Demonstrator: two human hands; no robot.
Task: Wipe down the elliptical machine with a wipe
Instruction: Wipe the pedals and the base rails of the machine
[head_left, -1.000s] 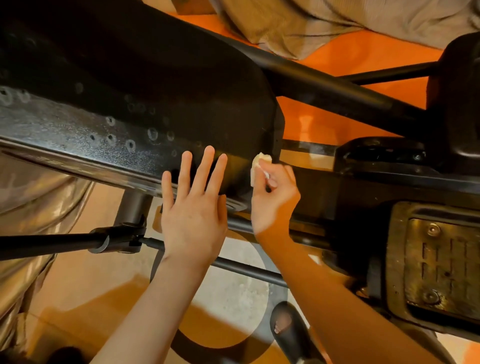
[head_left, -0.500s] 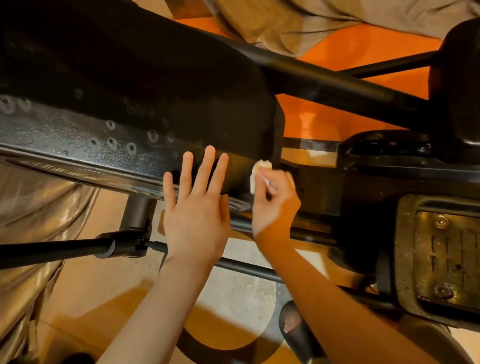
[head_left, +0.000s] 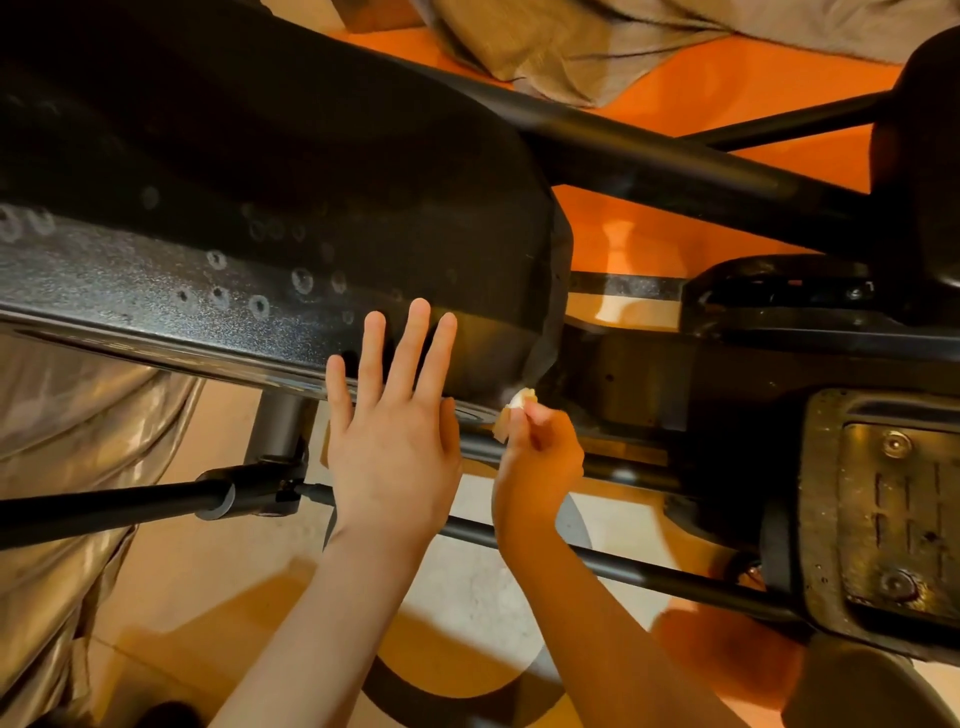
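The black elliptical machine (head_left: 311, 171) fills the upper half of the head view, its dusty housing speckled with dried ring marks. My left hand (head_left: 392, 431) lies flat with straight fingers on the housing's lower edge. Just to its right, my right hand (head_left: 537, 457) pinches a small bunched white wipe (head_left: 514, 408) and holds it against the lower right corner of the housing, where a pale wiped streak shows.
A black pedal (head_left: 883, 519) with a worn footplate sits at the right. Thin black rods (head_left: 104, 506) cross below the hands. Orange and beige floor (head_left: 234, 597) lies underneath, with brown cloth (head_left: 78, 467) at left and more at the top.
My right hand has slid the wipe down the housing's right edge to its lower corner. My left hand has stayed flat in about the same spot.
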